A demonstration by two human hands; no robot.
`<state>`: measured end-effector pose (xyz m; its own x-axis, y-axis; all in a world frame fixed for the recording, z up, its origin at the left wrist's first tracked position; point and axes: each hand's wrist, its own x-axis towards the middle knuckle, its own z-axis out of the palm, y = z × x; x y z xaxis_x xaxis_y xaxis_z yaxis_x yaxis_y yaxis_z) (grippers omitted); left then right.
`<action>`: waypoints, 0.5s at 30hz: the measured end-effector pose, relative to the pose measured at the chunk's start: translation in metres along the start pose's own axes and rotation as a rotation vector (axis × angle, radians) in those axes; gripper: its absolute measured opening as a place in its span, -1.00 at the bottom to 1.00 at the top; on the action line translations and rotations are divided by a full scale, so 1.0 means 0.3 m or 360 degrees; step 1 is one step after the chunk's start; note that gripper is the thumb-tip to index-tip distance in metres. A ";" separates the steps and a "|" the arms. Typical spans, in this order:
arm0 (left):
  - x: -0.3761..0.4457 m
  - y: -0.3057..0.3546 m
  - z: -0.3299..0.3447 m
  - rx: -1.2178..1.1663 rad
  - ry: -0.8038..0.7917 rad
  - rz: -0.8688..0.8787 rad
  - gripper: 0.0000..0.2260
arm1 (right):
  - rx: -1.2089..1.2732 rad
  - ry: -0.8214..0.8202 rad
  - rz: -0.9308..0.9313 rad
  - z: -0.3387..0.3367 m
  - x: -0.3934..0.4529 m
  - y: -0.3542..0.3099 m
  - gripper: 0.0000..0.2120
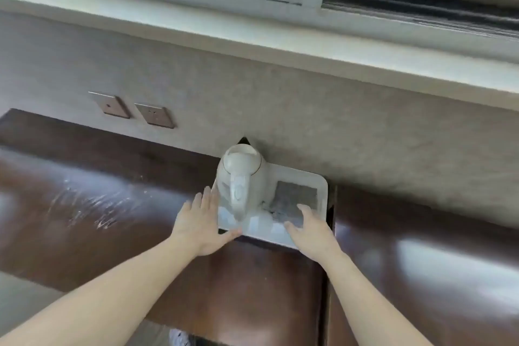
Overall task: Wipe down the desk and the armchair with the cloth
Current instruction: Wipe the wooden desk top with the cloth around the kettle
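Note:
A dark brown glossy desk (98, 177) runs along the wall, with pale dusty streaks on its left part. A white tray (323, 185) stands at the back of the desk and carries a white electric kettle (241, 174) and a grey cloth (295, 199). My left hand (199, 222) lies with straight fingers along the tray's left edge, thumb at its front left corner. My right hand (309, 230) rests on the tray's front right part, fingers spread at the edge of the grey cloth. No armchair is in view.
Two brown wall sockets (132, 111) sit on the beige wall above the desk's left part. A white window sill (252, 34) and window frame run above. A dark gap (331, 233) divides the desk just right of the tray.

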<state>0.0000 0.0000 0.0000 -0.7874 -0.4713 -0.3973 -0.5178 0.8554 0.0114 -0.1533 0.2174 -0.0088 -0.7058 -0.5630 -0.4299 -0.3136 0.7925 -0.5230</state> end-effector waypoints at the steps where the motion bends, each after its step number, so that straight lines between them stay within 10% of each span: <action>1: 0.023 -0.001 0.025 -0.0039 -0.0050 -0.0032 0.13 | 0.0030 -0.0034 -0.0007 0.019 0.036 0.008 -0.34; 15: 0.226 -0.010 0.314 -0.0211 -0.0020 -0.0076 0.28 | -0.0261 0.0129 0.0199 0.229 0.382 0.087 -0.06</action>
<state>-0.0204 -0.0142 -0.1133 -0.7572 -0.5073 -0.4115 -0.5947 0.7960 0.1131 -0.1990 0.1576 -0.1223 -0.7924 -0.4427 -0.4197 -0.3149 0.8861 -0.3400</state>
